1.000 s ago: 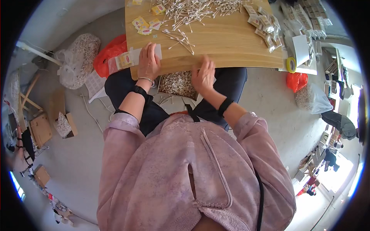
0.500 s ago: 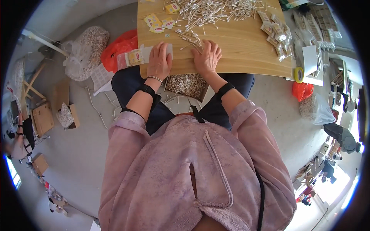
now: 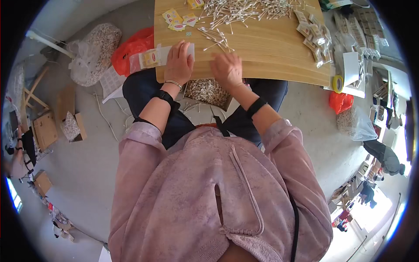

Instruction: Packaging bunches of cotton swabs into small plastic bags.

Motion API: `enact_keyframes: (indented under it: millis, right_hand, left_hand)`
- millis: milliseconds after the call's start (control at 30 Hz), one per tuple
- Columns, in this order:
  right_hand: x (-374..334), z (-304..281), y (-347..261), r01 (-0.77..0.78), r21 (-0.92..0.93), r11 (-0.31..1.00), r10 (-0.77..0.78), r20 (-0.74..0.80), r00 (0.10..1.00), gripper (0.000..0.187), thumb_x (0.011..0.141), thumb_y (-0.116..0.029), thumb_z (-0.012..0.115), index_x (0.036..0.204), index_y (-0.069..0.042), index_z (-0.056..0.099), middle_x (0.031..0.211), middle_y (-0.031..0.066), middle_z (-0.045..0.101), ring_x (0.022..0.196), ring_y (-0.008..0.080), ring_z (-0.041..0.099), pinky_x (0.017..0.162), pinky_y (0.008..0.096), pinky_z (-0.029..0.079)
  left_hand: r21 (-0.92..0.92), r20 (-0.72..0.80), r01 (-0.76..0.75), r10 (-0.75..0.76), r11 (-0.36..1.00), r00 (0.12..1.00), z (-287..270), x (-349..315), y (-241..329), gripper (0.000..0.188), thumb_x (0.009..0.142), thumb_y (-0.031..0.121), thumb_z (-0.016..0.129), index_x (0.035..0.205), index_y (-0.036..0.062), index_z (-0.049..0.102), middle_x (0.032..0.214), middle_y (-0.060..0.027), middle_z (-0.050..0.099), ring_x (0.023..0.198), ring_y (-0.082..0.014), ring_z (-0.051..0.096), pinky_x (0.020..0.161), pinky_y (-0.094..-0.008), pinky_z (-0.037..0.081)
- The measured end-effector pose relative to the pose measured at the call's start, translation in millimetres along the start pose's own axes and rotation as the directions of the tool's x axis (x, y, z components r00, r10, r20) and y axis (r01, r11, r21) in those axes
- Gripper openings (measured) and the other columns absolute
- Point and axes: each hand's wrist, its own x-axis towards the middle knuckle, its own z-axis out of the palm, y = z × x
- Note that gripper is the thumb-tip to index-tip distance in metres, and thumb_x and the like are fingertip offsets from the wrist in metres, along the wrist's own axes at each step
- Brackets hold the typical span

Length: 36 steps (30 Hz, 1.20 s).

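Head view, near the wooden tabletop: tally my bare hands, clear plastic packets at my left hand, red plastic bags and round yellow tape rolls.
Bare hands: 2
Clear plastic packet: 1
Red plastic bags: 2
Round yellow tape roll: 1
Total: 6

Daylight, fairly bright overall. Strongest light lower right: large window (image 3: 378, 210) blown out to white, pale haze around it. Smaller window (image 3: 15, 196), lower left, also overexposed, blue fringe along the rim. Soft sheen on desk (image 3: 262, 50); sharper glints off plastic-wrapped packs (image 3: 315, 40), upper right. Shade under the desk's near edge. Right hand (image 3: 228, 71) smeared, fingers worst; left hand (image 3: 178, 65) crisper. Strong fisheye bend, corners black, rim detail soft.
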Motion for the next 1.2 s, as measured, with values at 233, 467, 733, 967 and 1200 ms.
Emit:
enact_keyframes:
  millis: [233, 467, 733, 967, 1200]
  right_hand:
    - [16.8, 12.4, 14.0, -0.227, -0.150, 0.962, 0.218, -0.074, 0.973, 0.019, 0.074, -0.023, 0.067, 0.091, -0.014, 0.065, 0.094, 0.0041, 0.053, 0.097, 0.0275, 0.047, 0.083, 0.0411, 0.035]
    - [12.1, 20.0, 10.5, -0.132, -0.056, 0.990, 0.128, -0.063, 0.990, 0.011, 0.076, -0.021, 0.066, 0.086, -0.017, 0.067, 0.089, 0.0017, 0.055, 0.093, 0.0257, 0.049, 0.080, 0.0408, 0.037]
    - [26.3, 24.9, -1.4, -0.113, 0.009, 0.994, 0.113, 0.009, 0.994, 0.011, 0.076, -0.021, 0.065, 0.086, -0.018, 0.068, 0.091, 0.0013, 0.057, 0.095, 0.0252, 0.050, 0.081, 0.0398, 0.037]
    - [50.9, 25.7, -2.3, -0.263, -0.153, 0.953, 0.285, 0.143, 0.948, 0.015, 0.080, -0.023, 0.059, 0.083, -0.011, 0.067, 0.096, 0.0063, 0.058, 0.100, 0.0272, 0.048, 0.084, 0.0399, 0.038]
    - [52.0, 29.3, 2.2, -0.195, -0.206, 0.959, 0.215, 0.077, 0.974, 0.013, 0.082, -0.018, 0.056, 0.081, -0.007, 0.061, 0.093, 0.0093, 0.058, 0.097, 0.0292, 0.049, 0.082, 0.0401, 0.039]
  left_hand:
    - [0.013, 0.020, 0.024, -0.025, 1.000, 1.000, -2.9, -1.6, 1.2, 0.048, 0.083, 0.016, 0.060, 0.125, 0.0061, 0.042, 0.127, -0.0155, 0.045, 0.117, -0.0361, 0.043, 0.100, -0.0441, 0.037]
    - [-0.002, 0.013, -0.003, 0.003, 1.000, 1.000, -3.2, -0.1, 0.8, 0.053, 0.080, 0.019, 0.065, 0.126, 0.0069, 0.042, 0.127, -0.0150, 0.044, 0.116, -0.0354, 0.043, 0.099, -0.0439, 0.037]
    - [0.019, 0.022, -0.024, 0.023, 1.000, 0.999, 0.4, -2.0, -0.3, 0.041, 0.083, 0.024, 0.063, 0.121, 0.0184, 0.050, 0.125, -0.0119, 0.045, 0.116, -0.0342, 0.043, 0.100, -0.0441, 0.036]
    - [0.080, 0.002, -0.098, 0.098, 0.992, 0.995, -0.1, -5.0, -4.7, 0.016, 0.082, 0.028, 0.064, 0.097, 0.0239, 0.066, 0.118, -0.0058, 0.052, 0.112, -0.0290, 0.048, 0.101, -0.0444, 0.036]
    - [0.006, -0.036, -0.122, 0.122, 0.993, 0.992, 7.3, -4.7, -6.0, 0.020, 0.080, 0.025, 0.067, 0.097, 0.0172, 0.062, 0.115, -0.0057, 0.054, 0.110, -0.0274, 0.049, 0.101, -0.0450, 0.036]
